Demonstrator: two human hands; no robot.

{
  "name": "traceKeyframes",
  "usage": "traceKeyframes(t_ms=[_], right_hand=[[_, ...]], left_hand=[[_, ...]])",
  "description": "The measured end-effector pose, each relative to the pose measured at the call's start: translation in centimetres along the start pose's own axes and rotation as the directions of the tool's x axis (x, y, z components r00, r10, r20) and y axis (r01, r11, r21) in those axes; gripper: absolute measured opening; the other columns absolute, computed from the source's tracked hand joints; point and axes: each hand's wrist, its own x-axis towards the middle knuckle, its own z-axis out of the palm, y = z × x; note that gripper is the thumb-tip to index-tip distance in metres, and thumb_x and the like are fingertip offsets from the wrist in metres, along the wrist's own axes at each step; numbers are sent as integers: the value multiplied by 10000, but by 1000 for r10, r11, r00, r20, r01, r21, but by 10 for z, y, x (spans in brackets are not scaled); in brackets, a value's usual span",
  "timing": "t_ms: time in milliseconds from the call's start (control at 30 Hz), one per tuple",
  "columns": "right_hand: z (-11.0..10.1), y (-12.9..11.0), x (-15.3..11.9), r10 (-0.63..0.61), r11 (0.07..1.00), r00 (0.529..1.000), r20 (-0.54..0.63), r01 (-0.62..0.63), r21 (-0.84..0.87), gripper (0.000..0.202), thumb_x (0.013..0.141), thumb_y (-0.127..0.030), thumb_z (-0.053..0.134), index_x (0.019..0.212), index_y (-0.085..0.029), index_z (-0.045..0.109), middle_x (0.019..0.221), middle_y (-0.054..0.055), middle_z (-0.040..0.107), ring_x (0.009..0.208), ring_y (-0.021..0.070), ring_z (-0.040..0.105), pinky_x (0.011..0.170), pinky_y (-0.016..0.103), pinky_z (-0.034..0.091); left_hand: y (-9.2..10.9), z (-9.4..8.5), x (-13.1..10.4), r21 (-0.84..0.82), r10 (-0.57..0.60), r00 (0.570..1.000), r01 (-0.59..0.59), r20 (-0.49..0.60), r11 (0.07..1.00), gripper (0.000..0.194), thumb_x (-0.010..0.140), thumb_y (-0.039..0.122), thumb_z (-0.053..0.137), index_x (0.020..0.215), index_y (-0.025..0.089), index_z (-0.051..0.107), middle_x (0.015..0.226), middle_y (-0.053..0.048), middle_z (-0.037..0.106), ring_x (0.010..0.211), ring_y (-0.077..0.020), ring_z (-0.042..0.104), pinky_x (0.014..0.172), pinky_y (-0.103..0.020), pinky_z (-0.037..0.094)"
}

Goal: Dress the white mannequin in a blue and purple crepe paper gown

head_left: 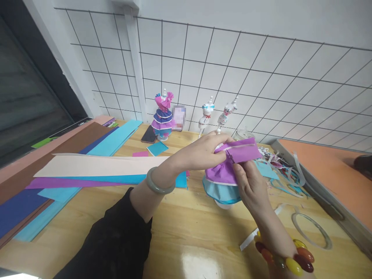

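Observation:
A small dress form wears a purple ruffled tier (222, 173) above a light blue tier (222, 190) with a darker blue edge. My left hand (210, 149) reaches across and pinches a purple strip (244, 150) with a pale line against the form's waist. Close by, my right hand (251, 180) has its fingers closed around a thin dark tool (230, 156), whose tip lies over the purple paper. Most of the tool is hidden in that hand, so its kind is unclear. The form's upper body is hidden behind my left hand.
A finished-looking dressed form (162, 120) stands at the back beside a phone (148, 134). Two white forms (206, 114) stand near the grid wall. Coloured paper strips (101, 164) cover the left. Scraps (286, 170) and a tape ring (311, 230) lie right, by an orange surface (331, 170).

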Motion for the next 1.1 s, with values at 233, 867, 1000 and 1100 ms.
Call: traceKeyframes(t_ms=[233, 867, 1000, 1100], right_hand=[[1, -1, 1, -16, 1000, 1000, -8, 16, -5, 272, 982, -406, 397, 1101, -226, 561, 1013, 95, 651, 934, 250, 616, 763, 372, 474], [4, 2, 0, -37, 999, 999, -21, 37, 27, 237, 982, -400, 405, 1064, -231, 549, 980, 84, 615, 912, 245, 578, 755, 374, 443], [4, 3, -1, -31, 1000, 999, -33, 30, -8, 201, 975, -401, 423, 999, -237, 535, 913, 65, 582, 839, 229, 535, 732, 372, 419], [3, 3, -2, -31, 999, 998, -51, 29, -26, 201, 971, -409, 425, 911, -238, 511, 842, 43, 537, 762, 212, 495, 689, 357, 396]], left_hand=[[-5, 1, 1, -15, 20, 1000, -20, 15, 1000, 318, 861, 204, 453, 1153, 238, 575, 1202, -40, 620, 1145, -189, 533, 955, -363, 448], [-2, 2, -1, -23, 13, 1000, -13, -9, 1000, 290, 858, 210, 472, 1127, 240, 579, 1166, -33, 621, 1119, -187, 546, 968, -360, 450], [-1, 1, -1, -7, 1, 1000, -1, -5, 1000, 297, 850, 214, 482, 1132, 234, 575, 1142, -37, 622, 1106, -190, 549, 972, -360, 446], [-2, 1, -1, -13, -7, 1000, 7, -2, 1000, 303, 849, 217, 487, 1140, 243, 569, 1144, -31, 618, 1101, -190, 547, 977, -362, 441]])
